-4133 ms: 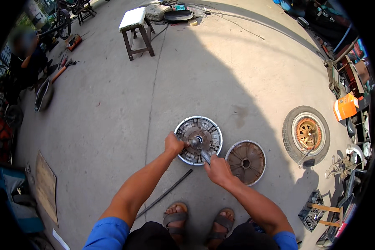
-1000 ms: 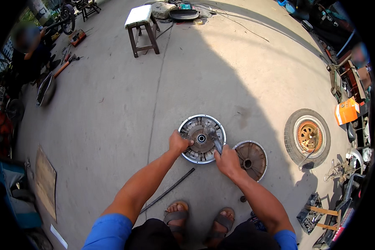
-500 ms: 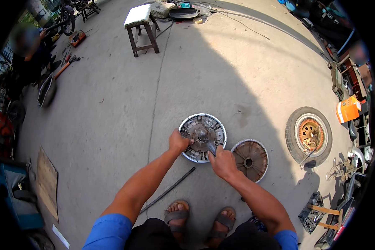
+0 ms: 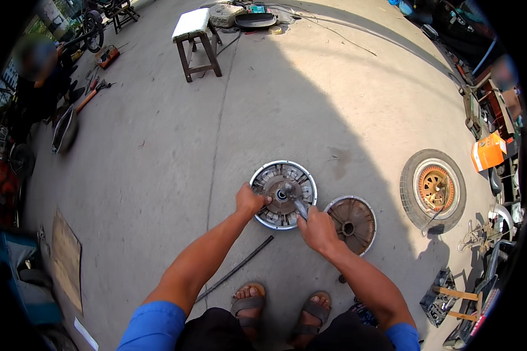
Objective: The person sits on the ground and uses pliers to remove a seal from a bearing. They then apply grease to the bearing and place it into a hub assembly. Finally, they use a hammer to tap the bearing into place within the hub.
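My left hand (image 4: pixel 251 200) grips the left rim of a round metal hub cover (image 4: pixel 269 217), thumb lying on its ribbed inner face. In my right hand (image 4: pixel 320 230) is a hammer (image 4: pixel 300 207), its fingers wrapped round the handle. The hammer's head hovers over the cover just right of the middle, where a dark ring-shaped opening (image 4: pixel 281 195) shows. Whether the head touches the metal I cannot tell. A second round cover (image 4: pixel 363 219), brown inside with a central hole, lies partly behind my right wrist.
A dark rod (image 4: pixel 240 266) lies before my sandalled feet. To the right rests a tyred wheel (image 4: pixel 433 191), with an orange box (image 4: pixel 489 152) and tools beyond. A white-topped stool (image 4: pixel 192 24) stands ahead. A person (image 4: pixel 41 82) is at the far left, beside a long-handled tool (image 4: pixel 91 96).
The hammer's head has shifted slightly right and toward me, uncovering the ring at the cover's centre. My right hand moved a little right. My left hand keeps its hold.
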{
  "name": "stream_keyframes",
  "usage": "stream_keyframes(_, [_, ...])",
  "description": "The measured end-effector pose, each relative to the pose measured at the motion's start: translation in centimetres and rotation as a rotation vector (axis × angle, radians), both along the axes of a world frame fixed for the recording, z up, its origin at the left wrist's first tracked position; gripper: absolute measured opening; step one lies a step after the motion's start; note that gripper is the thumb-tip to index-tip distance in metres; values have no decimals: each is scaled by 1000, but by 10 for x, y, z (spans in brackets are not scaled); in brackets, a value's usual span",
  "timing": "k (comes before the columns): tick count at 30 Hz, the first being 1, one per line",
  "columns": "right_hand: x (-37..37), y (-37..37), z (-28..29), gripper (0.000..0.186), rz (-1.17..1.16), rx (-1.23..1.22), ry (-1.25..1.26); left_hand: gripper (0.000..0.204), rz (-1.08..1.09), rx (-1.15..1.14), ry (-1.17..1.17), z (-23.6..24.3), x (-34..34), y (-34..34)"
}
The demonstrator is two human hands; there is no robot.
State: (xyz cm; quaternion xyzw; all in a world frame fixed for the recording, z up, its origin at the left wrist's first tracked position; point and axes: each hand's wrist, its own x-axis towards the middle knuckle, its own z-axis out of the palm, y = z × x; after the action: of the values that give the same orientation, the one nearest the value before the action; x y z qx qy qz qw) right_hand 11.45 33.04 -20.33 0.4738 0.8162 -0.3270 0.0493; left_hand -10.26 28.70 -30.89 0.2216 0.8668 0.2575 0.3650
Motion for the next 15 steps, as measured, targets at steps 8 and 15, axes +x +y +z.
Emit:
stream_keyframes(8, [-11,0,-8,40,25,26,12,66,-7,18,4,7,2,0])
stream_keyframes(15, [-6,10,-9,40,9,33,-3,65,2,30,24,-4,0,1])
